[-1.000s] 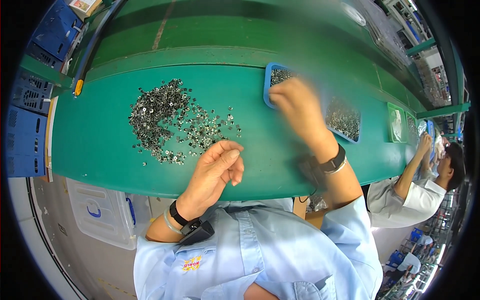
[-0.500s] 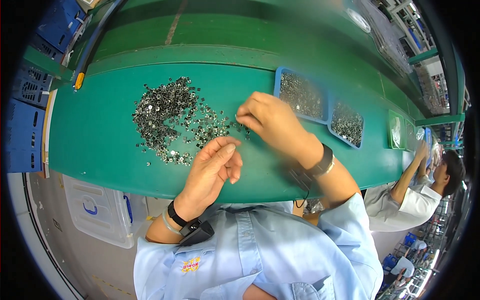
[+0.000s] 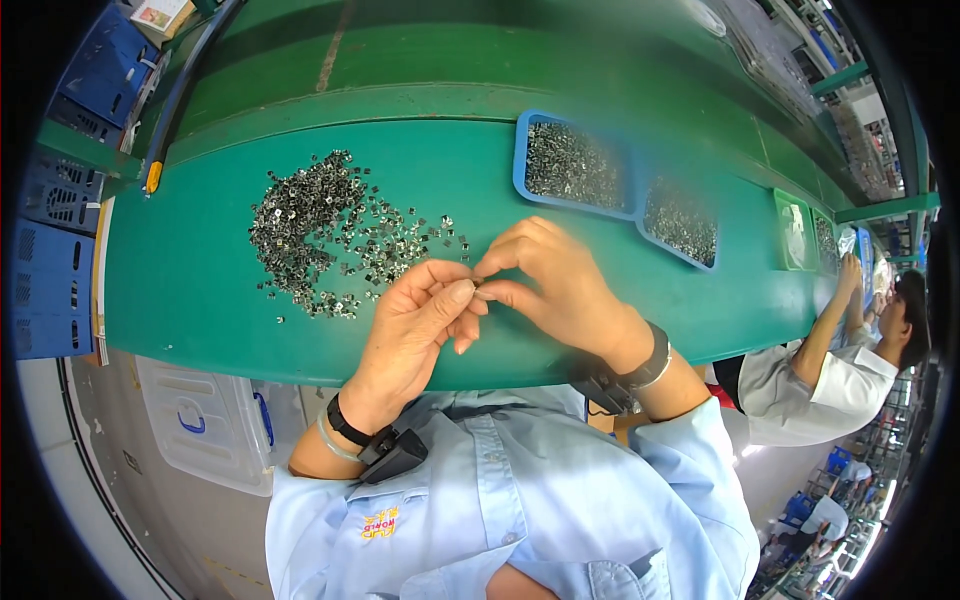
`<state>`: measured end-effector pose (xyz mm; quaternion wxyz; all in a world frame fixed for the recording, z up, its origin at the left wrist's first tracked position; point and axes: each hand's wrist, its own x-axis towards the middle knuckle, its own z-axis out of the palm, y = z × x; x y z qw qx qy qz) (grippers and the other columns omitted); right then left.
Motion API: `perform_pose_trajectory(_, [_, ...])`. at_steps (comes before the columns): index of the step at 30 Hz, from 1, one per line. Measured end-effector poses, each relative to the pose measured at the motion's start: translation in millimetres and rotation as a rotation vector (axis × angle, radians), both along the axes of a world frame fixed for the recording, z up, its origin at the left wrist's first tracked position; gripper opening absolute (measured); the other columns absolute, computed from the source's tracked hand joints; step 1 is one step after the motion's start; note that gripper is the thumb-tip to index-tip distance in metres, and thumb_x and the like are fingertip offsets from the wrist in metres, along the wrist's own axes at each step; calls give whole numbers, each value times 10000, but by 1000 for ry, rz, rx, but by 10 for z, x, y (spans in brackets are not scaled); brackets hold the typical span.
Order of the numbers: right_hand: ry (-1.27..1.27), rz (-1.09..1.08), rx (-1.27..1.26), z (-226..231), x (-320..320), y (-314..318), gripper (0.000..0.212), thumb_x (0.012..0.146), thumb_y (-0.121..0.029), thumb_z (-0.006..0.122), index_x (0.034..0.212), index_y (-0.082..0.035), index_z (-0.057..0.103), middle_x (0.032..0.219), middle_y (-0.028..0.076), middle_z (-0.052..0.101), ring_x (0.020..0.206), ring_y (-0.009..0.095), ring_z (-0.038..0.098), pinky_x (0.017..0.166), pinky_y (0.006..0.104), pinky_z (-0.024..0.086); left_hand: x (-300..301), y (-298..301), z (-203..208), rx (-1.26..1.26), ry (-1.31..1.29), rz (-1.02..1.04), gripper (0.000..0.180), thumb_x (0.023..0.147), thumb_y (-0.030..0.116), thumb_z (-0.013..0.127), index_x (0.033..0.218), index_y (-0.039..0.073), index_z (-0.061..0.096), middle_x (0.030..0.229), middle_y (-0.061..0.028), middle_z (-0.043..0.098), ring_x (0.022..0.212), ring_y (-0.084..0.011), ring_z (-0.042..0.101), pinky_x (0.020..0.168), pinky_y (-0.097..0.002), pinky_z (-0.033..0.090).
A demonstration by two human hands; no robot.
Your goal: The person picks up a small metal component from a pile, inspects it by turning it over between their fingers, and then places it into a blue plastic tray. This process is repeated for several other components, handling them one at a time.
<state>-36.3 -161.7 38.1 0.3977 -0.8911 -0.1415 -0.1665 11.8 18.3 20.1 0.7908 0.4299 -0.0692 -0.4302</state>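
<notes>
My left hand (image 3: 415, 315) and my right hand (image 3: 560, 285) meet fingertip to fingertip above the near part of the green work table (image 3: 200, 330). Thumb and forefinger of each are pinched together around a tiny dark piece, mostly covered by the fingers. Just beyond and left of my hands lies a heap of small square metal parts (image 3: 305, 205), black and silver. A looser scatter of the same parts (image 3: 395, 245) spreads from it toward my left hand.
Two blue trays, one larger (image 3: 518, 165) and one smaller (image 3: 712, 262), hold many small metal parts at the back right. Farther right are a green tray (image 3: 780, 225) and a co-worker (image 3: 820, 390). Blue crates (image 3: 50, 280) line the left; a clear lidded box (image 3: 205, 425) stands below the table.
My right hand has come from the edge of the scattered parts down to my left fingertips, where the two now touch. The view has shifted slightly.
</notes>
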Motion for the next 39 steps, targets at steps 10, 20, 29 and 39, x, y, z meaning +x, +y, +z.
perform_pose_trajectory(10, [-210, -112, -113, -17, -125, 10, 228, 670, -77, 738, 861, -97, 615, 834, 33, 584, 772, 241, 558, 662, 346, 443, -51, -60, 65, -8, 76, -7, 213, 919, 170, 549, 1055, 6, 546, 829, -86, 619, 614, -111, 564, 497, -225, 434])
perform_pose_trajectory(20, [-82, -68, 94, -53, -149, 14, 212, 680, -57, 733, 859, -80, 621, 840, 39, 594, 770, 228, 563, 656, 331, 451, -24, -32, 5, -2, 32, -48, 219, 916, 170, 554, 1054, 0, 550, 819, -94, 627, 609, -112, 566, 497, -218, 437])
perform_pose_trajectory(29, [-57, -86, 197, -103, -203, 11, 210, 680, -42, 732, 860, -80, 630, 839, 42, 601, 759, 213, 566, 639, 319, 458, -64, -50, -16, -14, 41, -73, 185, 925, 161, 536, 1021, 6, 561, 788, -75, 616, 607, -103, 556, 500, -210, 435])
perform_pose_trajectory(39, [-185, -96, 74, -134, -231, 11, 159, 714, -73, 707, 860, -78, 645, 823, 28, 589, 737, 193, 577, 605, 314, 436, -120, -70, 76, -25, 20, -21, 171, 927, 177, 535, 982, 16, 552, 758, -64, 603, 589, -103, 546, 494, -213, 425])
